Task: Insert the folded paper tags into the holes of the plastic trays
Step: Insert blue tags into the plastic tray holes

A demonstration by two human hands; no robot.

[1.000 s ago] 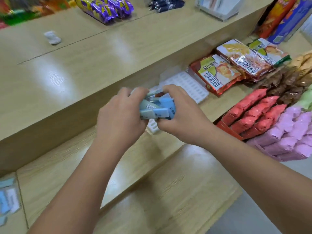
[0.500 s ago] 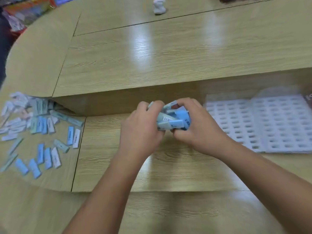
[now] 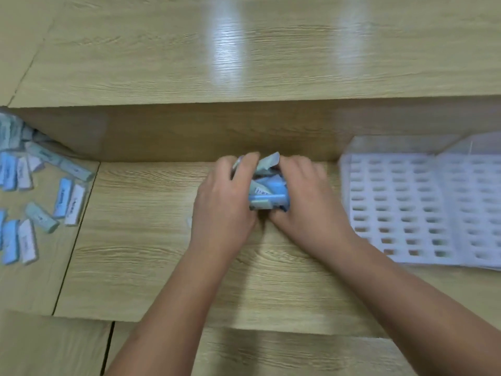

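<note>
Between both palms I hold a bunch of folded paper tags (image 3: 267,191), blue and pale green, low over the wooden shelf. My left hand (image 3: 222,196) grips the bunch from the left, my right hand (image 3: 306,196) from the right. Two white plastic trays (image 3: 406,210) with rows of small holes lie side by side just right of my right hand. Many more loose tags (image 3: 40,191) lie scattered at the far left of the shelf.
A higher wooden counter top (image 3: 244,50) rises behind the shelf, its front wall (image 3: 189,131) right behind my hands. A lower wooden step (image 3: 271,354) runs along the near edge. Bare shelf surface (image 3: 135,240) lies between the scattered tags and my hands.
The view has swung left and down, away from the snack packets. My hands with the bunch of tags have come lower, close to the shelf beside the trays.
</note>
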